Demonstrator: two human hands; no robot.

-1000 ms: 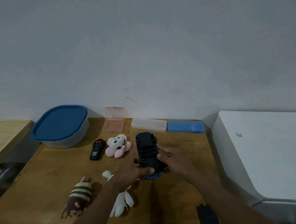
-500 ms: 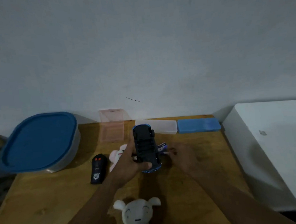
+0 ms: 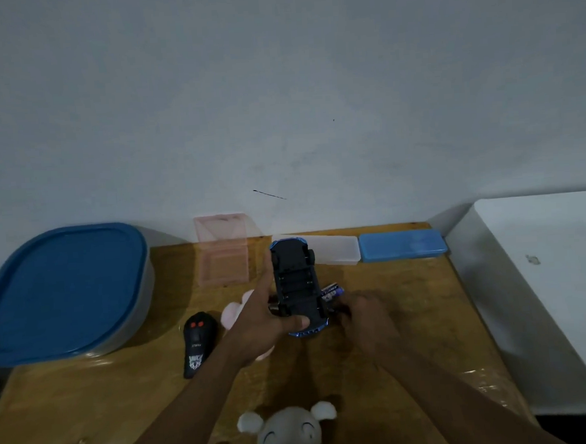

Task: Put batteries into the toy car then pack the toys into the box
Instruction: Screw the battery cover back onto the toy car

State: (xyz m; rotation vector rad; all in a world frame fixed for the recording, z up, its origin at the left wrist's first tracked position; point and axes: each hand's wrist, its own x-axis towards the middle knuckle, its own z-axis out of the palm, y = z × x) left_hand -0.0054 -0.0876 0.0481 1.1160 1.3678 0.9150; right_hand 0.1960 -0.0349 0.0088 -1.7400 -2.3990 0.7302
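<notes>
Since the frame half a second ago the view is sitting slightly closer; the toy car (image 3: 297, 285) and both hands are staying almost in place. The left hand (image 3: 261, 321) is gripping the toy car upside down above the wooden tabletop (image 3: 90, 412), thumb across its near end, index finger along its side, open battery bay facing up. The right hand (image 3: 366, 315) is closing on a battery (image 3: 332, 292) just beside the car's right side; its label has print, too blurred to read. A plain grey wall is filling the upper half. A white appliance (image 3: 545, 275) is standing at the right edge. A blue-lidded box (image 3: 62, 290) is sitting far left. A pink case (image 3: 222, 250), clear case (image 3: 334, 250) and blue case (image 3: 403, 245) are lining the back edge. A black remote (image 3: 199, 344) with red buttons is lying left of the hands, its white logo unreadable. A pink plush (image 3: 233, 313) is lying partly hidden under the left hand; a white plush (image 3: 287, 435) is lying at the near edge.
</notes>
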